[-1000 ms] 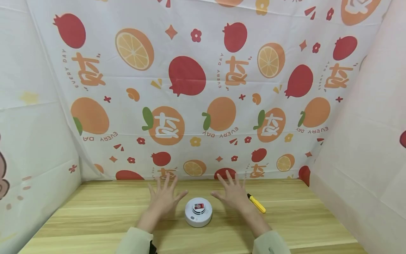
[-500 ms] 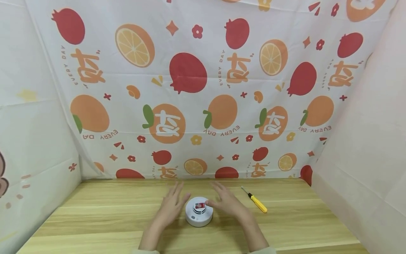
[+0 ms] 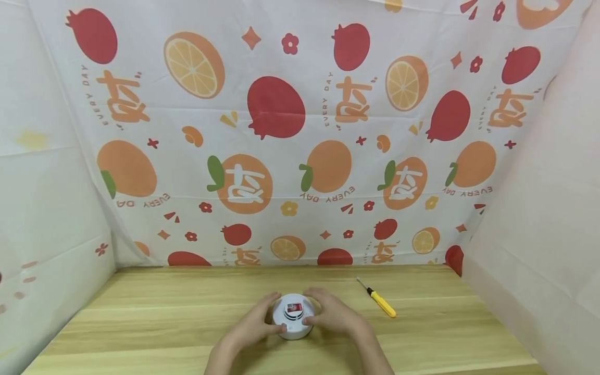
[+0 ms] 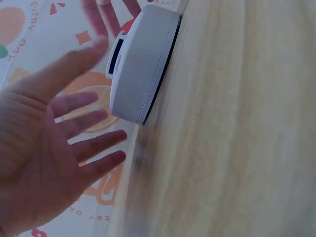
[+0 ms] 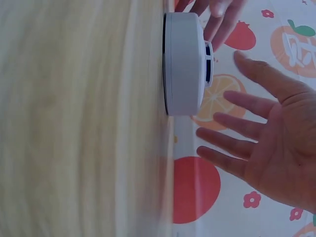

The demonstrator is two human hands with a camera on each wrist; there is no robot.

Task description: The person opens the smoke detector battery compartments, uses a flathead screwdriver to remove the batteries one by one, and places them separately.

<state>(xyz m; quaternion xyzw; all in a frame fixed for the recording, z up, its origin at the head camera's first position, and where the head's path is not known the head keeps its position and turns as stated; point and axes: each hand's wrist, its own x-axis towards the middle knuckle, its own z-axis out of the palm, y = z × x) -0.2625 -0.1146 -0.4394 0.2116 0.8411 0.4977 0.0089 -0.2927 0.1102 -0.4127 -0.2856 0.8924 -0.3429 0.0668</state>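
Observation:
A round white smoke detector, with a raised slotted cap and a red label, lies flat on the wooden table. My left hand is at its left side, thumb at the near rim and fingers towards the far edge. Mirroring it on the right is my right hand. In the left wrist view the fingers are spread and look apart from the detector. Straight fingers likewise show beside the detector in the right wrist view. Whether either hand touches it is unclear.
A yellow-handled screwdriver lies to the right of my right hand. The wooden tabletop ends at a fruit-patterned cloth at the back. Pale cloths hang at the left and right.
Both hands have drawn back from beyond the detector and closed in on it from the two sides. The detector and the screwdriver stay put on the table.

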